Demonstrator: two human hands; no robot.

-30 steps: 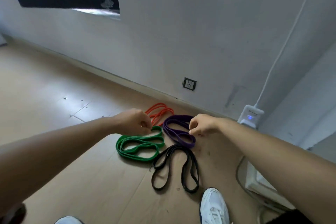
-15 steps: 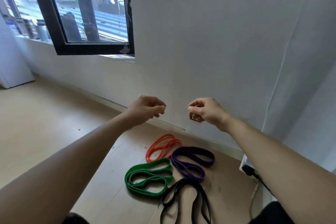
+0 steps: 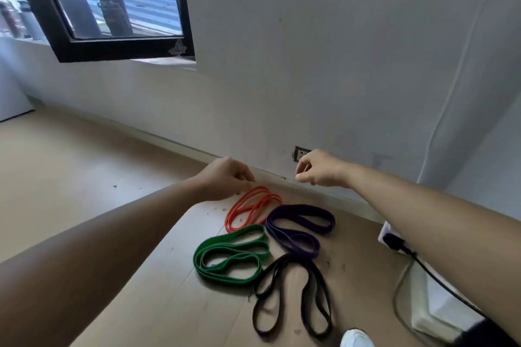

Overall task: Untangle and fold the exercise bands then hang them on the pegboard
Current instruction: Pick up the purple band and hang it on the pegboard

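Four looped exercise bands lie side by side on the wooden floor: orange (image 3: 252, 205) nearest the wall, purple (image 3: 298, 228) to its right, green (image 3: 231, 256) in front, black (image 3: 293, 296) closest to me. My left hand (image 3: 228, 177) hovers with curled fingers at the far end of the orange band; whether it touches the band I cannot tell. Over the skirting board, beyond the purple band, my right hand (image 3: 318, 167) is curled with thumb against fingers and holds nothing. No pegboard is in view.
A white wall with a socket (image 3: 300, 153) runs behind the bands, and a black-framed window (image 3: 112, 45) is at upper left. A white power block (image 3: 390, 236) with a black cable and a white box (image 3: 439, 310) lie at right. My white shoe (image 3: 356, 338) is by the black band.
Both hands came down from wall height toward the bands, still holding nothing. The view tilted down and the left hand now sits by the orange band.
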